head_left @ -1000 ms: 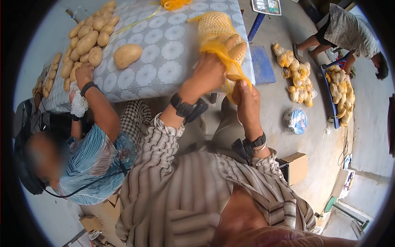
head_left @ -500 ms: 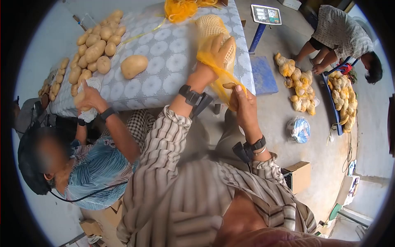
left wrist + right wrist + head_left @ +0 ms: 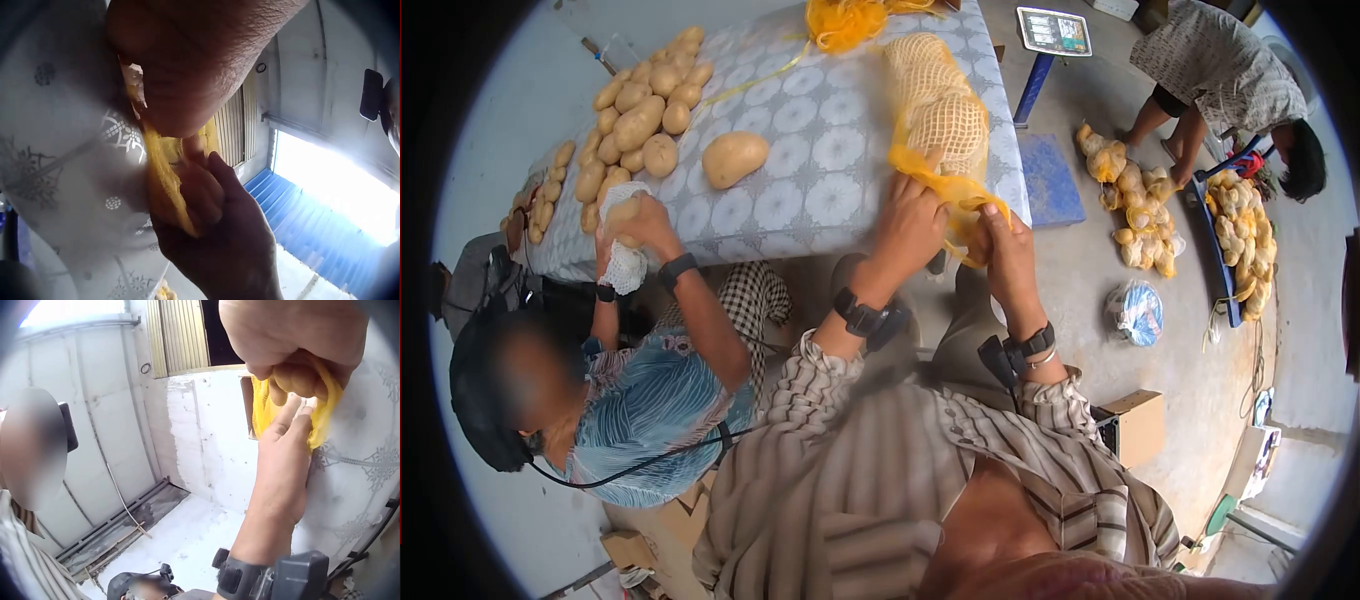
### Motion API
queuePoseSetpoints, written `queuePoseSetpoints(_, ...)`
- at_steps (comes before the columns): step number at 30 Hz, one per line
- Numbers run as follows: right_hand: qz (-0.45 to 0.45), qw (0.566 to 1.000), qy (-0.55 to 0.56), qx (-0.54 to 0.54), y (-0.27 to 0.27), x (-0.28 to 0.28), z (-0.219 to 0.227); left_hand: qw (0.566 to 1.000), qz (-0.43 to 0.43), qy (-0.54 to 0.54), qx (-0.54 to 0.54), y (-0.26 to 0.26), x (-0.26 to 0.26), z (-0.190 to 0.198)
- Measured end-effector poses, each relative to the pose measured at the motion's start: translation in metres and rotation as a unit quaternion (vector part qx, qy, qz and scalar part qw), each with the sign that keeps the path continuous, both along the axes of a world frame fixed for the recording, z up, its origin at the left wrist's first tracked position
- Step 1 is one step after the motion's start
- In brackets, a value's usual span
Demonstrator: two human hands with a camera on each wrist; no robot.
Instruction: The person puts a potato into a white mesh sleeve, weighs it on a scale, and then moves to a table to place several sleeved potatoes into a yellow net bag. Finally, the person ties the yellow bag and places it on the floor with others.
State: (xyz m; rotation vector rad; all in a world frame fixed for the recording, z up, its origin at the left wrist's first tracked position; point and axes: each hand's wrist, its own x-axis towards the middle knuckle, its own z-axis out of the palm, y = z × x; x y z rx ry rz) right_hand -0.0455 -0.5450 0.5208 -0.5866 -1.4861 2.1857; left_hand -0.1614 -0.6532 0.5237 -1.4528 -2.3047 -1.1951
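In the head view a yellow net bag (image 3: 948,125) lies along the table's right end, filled with potatoes in white foam netting. My left hand (image 3: 908,232) is at its gathered mouth, fingers curled into the yellow net. Beside it, my right hand (image 3: 1008,258) pinches the net's edge between thumb and fingers. The left wrist view has my left hand (image 3: 194,62) above the yellow net (image 3: 165,181) and my right hand (image 3: 225,231) below. In the right wrist view, my right hand (image 3: 300,337) holds the net (image 3: 322,419), with my left hand (image 3: 284,456) reaching to its opening.
Loose potatoes (image 3: 640,122) and a single potato (image 3: 735,159) lie on the patterned table (image 3: 810,155). Yellow netting (image 3: 840,25) lies at the far edge. On the left, a person (image 3: 650,400) holds a potato in white netting. A scale (image 3: 1054,32) and filled bags (image 3: 1140,210) stand right.
My left hand has drawn back from over the potatoes to the bag's mouth, while my right hand keeps hold of the edge. The person on the left has lifted a potato into white netting.
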Motion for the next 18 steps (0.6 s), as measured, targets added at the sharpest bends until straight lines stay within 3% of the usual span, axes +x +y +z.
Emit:
queuePoseSetpoints(4,0.000,1.000,0.006,-0.028,0.002,-0.002,-0.004,0.998,-0.001,0.012,0.061,-0.003,0.010,0.001)
queuePoseSetpoints(7,0.004,0.999,0.017,-0.028,0.002,0.001,-0.005,0.994,-0.019,-0.048,0.096,-0.007,0.021,-0.001)
queuePoseSetpoints(9,-0.009,1.000,0.013,-0.026,-0.001,0.000,-0.004,0.984,-0.007,-0.022,0.178,-0.006,0.025,-0.004)
queuePoseSetpoints(13,-0.024,0.999,-0.012,0.020,-0.001,0.000,-0.006,0.985,-0.035,-0.055,0.161,-0.016,0.023,0.000)
queuePoseSetpoints(15,-0.028,1.000,0.004,0.010,-0.001,0.001,-0.008,0.989,0.019,-0.002,0.147,-0.017,0.020,0.000)
queuePoseSetpoints(18,-0.011,0.999,0.029,0.014,-0.001,0.002,-0.007,0.993,0.056,-0.009,0.107,-0.005,0.027,0.006)
